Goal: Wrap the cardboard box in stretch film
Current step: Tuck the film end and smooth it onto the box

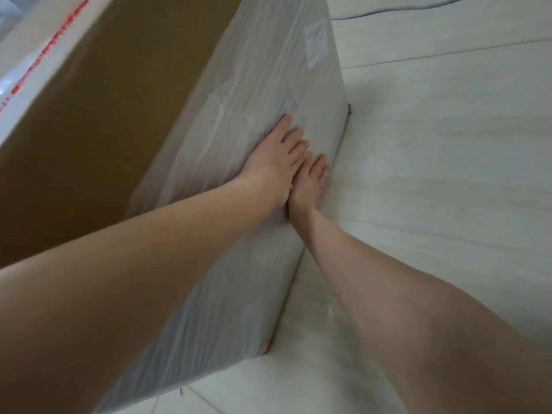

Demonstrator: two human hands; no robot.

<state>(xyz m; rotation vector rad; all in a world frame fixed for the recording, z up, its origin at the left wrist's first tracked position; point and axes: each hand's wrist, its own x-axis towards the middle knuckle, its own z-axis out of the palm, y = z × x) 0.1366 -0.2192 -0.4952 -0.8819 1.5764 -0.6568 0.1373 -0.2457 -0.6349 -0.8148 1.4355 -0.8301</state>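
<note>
Pale floor [448, 180], film-wrapped cardboard box [104, 115] (wrinkled, milky), left hand [274, 165], right hand [309, 182]

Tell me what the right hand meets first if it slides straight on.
Likely the floor past the wrapped cardboard box's lower edge; the right hand lies flat on the stretch film near it. Depth unclear.

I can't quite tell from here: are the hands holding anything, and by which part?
Nothing is gripped. The left hand and right hand press flat on the stretch film covering one side of the cardboard box.
</note>
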